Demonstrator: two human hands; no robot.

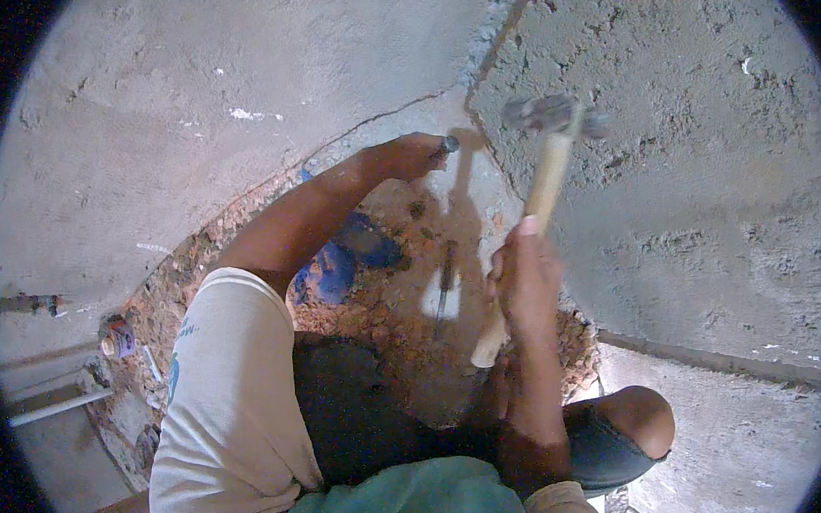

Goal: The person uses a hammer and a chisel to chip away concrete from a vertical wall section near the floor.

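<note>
My left hand (416, 157) is closed around a metal chisel (450, 144) at the corner where two plastered walls meet. Only the chisel's round end shows; its tip is hidden by the hand. My right hand (528, 274) grips the wooden handle of a hammer (549, 177). Blurred by motion, the hammer head is raised in front of the right wall, up and to the right of the chisel end. Below my hands, a slim tool with a dark handle (447, 266) lies on the rubble floor; its exact kind is unclear.
Rough grey plastered walls rise on the left (202, 81) and right (700, 239). Broken earth and rubble (406, 327) cover the floor, with crumpled blue material (332, 273) on it. At the lower left are a small labelled container (120, 341) and a white pipe (63, 407).
</note>
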